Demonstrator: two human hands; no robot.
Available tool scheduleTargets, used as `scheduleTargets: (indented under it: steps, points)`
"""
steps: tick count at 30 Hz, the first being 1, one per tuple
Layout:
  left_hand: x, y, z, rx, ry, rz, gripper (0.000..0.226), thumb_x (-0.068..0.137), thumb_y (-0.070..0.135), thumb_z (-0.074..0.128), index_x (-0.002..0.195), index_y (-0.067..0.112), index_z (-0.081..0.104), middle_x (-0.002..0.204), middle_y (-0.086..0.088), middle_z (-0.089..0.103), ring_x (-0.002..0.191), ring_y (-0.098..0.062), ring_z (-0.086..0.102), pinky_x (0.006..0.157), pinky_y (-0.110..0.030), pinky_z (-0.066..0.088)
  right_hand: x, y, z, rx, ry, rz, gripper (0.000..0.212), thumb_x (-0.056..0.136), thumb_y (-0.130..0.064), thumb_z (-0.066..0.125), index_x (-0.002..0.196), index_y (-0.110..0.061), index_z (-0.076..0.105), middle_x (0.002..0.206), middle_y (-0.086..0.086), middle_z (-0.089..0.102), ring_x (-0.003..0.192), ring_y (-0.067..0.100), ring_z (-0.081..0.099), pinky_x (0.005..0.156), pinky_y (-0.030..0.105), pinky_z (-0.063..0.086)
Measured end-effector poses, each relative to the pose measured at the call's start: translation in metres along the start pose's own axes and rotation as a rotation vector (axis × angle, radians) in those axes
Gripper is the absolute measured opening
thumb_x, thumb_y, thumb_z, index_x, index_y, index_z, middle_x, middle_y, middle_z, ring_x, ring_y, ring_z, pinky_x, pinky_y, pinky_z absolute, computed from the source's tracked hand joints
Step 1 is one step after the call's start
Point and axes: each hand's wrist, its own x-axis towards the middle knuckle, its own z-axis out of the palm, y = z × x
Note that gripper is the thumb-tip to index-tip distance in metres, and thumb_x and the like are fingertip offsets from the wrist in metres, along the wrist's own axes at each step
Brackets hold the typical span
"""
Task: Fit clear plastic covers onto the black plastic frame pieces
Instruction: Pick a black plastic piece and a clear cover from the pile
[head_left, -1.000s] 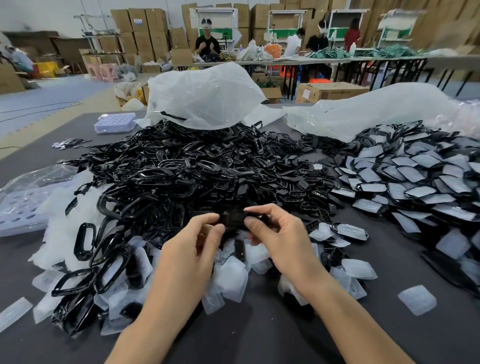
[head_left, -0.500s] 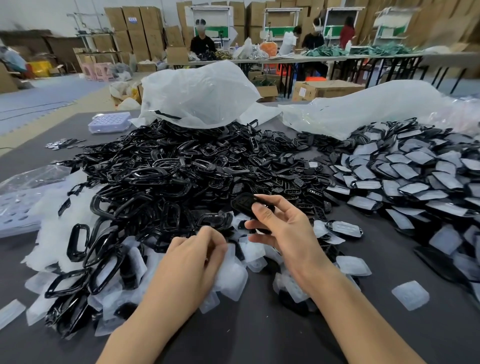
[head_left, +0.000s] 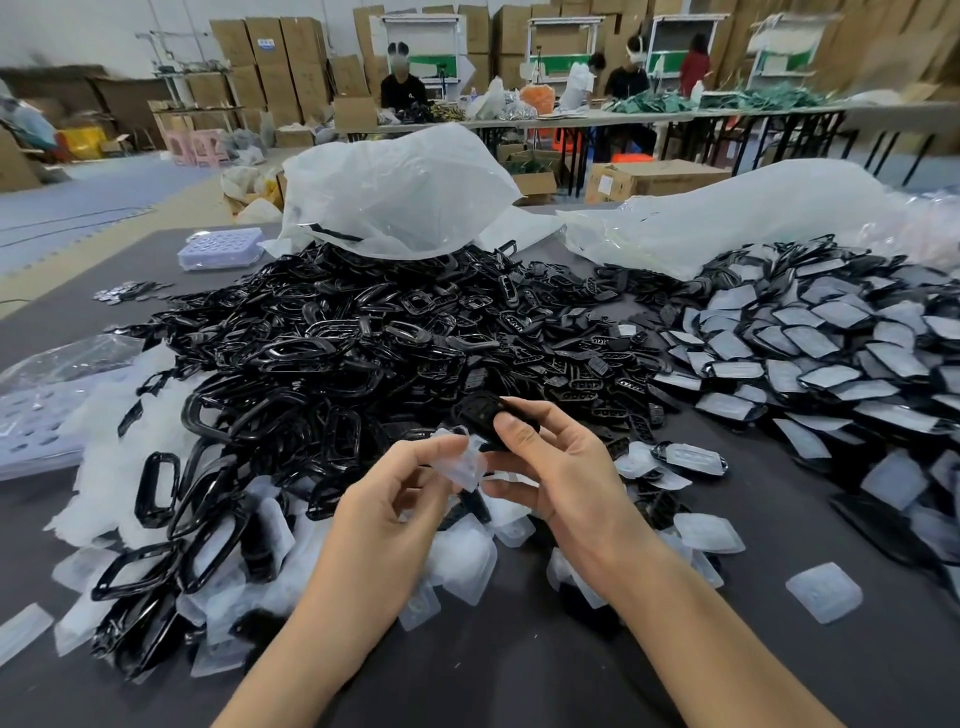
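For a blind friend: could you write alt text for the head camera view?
A person's left hand pinches a clear cover next to a black frame piece held in the right hand, over a table heaped with more of both.

no legible text, carton labels (head_left: 266, 44) too blurred to read

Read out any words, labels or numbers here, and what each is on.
Nothing legible.
Blue label on stacked carton: too blurred.
White sticker on nearer carton: too small.
Clear cover in left hand, black frame piece in right hand: no print shows.
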Motion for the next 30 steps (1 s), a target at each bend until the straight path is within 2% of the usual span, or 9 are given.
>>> scheduleTargets:
  steps: [3, 7, 10, 13, 15, 18, 20, 24, 30]
  points:
    - [0.001, 0.001, 0.000, -0.024, 0.067, -0.024, 0.024, 0.096, 0.010, 0.063, 0.101, 0.031, 0.074, 0.084, 0.016, 0.073, 0.071, 0.003, 0.064, 0.065, -0.006, 0.043, 0.001, -0.001, -0.001, 0.007, 0.046, -0.014, 0.013, 0.094, -0.013, 0.071, 0.096, -0.023, 0.079, 0.089, 0.003, 0.076, 0.082, 0.023, 0.075, 0.067, 0.028, 0.060]
    - [0.002, 0.003, 0.002, 0.030, 0.085, 0.048, 0.009, 0.091, 0.026, 0.065, 0.093, 0.029, 0.073, 0.100, 0.017, 0.067, 0.087, -0.001, 0.065, 0.073, -0.010, 0.046, 0.001, 0.000, -0.001, 0.029, 0.046, 0.010, 0.012, 0.093, -0.012, 0.071, 0.097, -0.021, 0.078, 0.086, 0.003, 0.076, 0.082, 0.023, 0.076, 0.067, 0.029, 0.060]
    - [0.000, 0.002, 0.005, -0.073, 0.055, -0.017, 0.004, 0.091, 0.032, 0.064, 0.091, 0.031, 0.068, 0.084, 0.007, 0.068, 0.072, -0.001, 0.061, 0.066, -0.012, 0.046, 0.000, 0.000, 0.002, 0.129, -0.011, 0.058, 0.014, 0.086, -0.014, 0.073, 0.100, -0.016, 0.075, 0.085, 0.007, 0.075, 0.077, 0.020, 0.075, 0.065, 0.028, 0.060]
    - [-0.001, -0.003, 0.008, -0.127, -0.033, -0.070, 0.012, 0.095, 0.022, 0.063, 0.104, 0.028, 0.060, 0.079, 0.000, 0.067, 0.072, -0.014, 0.064, 0.069, -0.020, 0.050, -0.001, 0.001, 0.004, 0.219, -0.062, 0.086, 0.024, 0.081, -0.016, 0.074, 0.104, -0.012, 0.072, 0.088, 0.011, 0.075, 0.076, 0.019, 0.075, 0.064, 0.027, 0.061]
    - [-0.003, -0.005, 0.010, -0.040, -0.116, -0.054, 0.019, 0.096, 0.021, 0.063, 0.110, 0.034, 0.058, 0.082, -0.003, 0.066, 0.074, -0.018, 0.065, 0.069, -0.024, 0.052, -0.002, 0.002, 0.005, 0.253, -0.098, 0.099, 0.024, 0.081, -0.015, 0.074, 0.104, -0.011, 0.072, 0.088, 0.011, 0.075, 0.076, 0.020, 0.075, 0.065, 0.028, 0.061]
    - [-0.005, -0.008, 0.013, 0.070, -0.139, -0.037, 0.015, 0.098, 0.021, 0.061, 0.097, 0.037, 0.064, 0.076, 0.005, 0.066, 0.062, -0.007, 0.059, 0.054, -0.013, 0.045, -0.002, 0.003, 0.006, 0.229, -0.074, 0.059, 0.021, 0.081, -0.016, 0.074, 0.101, -0.013, 0.075, 0.088, 0.010, 0.074, 0.075, 0.020, 0.074, 0.066, 0.028, 0.061]
    - [-0.004, -0.007, 0.012, 0.019, -0.099, -0.093, 0.019, 0.098, 0.022, 0.061, 0.091, 0.040, 0.068, 0.075, 0.009, 0.068, 0.059, -0.004, 0.058, 0.048, -0.014, 0.044, 0.000, 0.003, 0.004, 0.159, 0.010, 0.009, 0.019, 0.084, -0.015, 0.074, 0.103, -0.013, 0.074, 0.088, 0.009, 0.074, 0.076, 0.019, 0.074, 0.067, 0.026, 0.060]
    - [0.002, -0.001, 0.006, -0.158, -0.001, -0.078, 0.022, 0.093, 0.012, 0.067, 0.089, 0.032, 0.073, 0.078, 0.000, 0.073, 0.064, -0.004, 0.061, 0.062, -0.012, 0.048, 0.002, 0.003, -0.001, -0.022, 0.145, -0.024, 0.015, 0.094, -0.005, 0.069, 0.107, -0.010, 0.071, 0.086, 0.008, 0.076, 0.077, 0.017, 0.074, 0.069, 0.022, 0.059]
    - [0.005, 0.000, 0.007, -0.486, 0.139, -0.194, 0.007, 0.085, 0.017, 0.070, 0.090, 0.013, 0.072, 0.080, -0.004, 0.072, 0.060, -0.015, 0.063, 0.064, -0.023, 0.057, -0.006, 0.008, 0.008, -0.129, 0.033, 0.002, 0.013, 0.093, -0.009, 0.071, 0.103, -0.007, 0.064, 0.089, 0.007, 0.075, 0.082, 0.022, 0.077, 0.073, 0.024, 0.060]
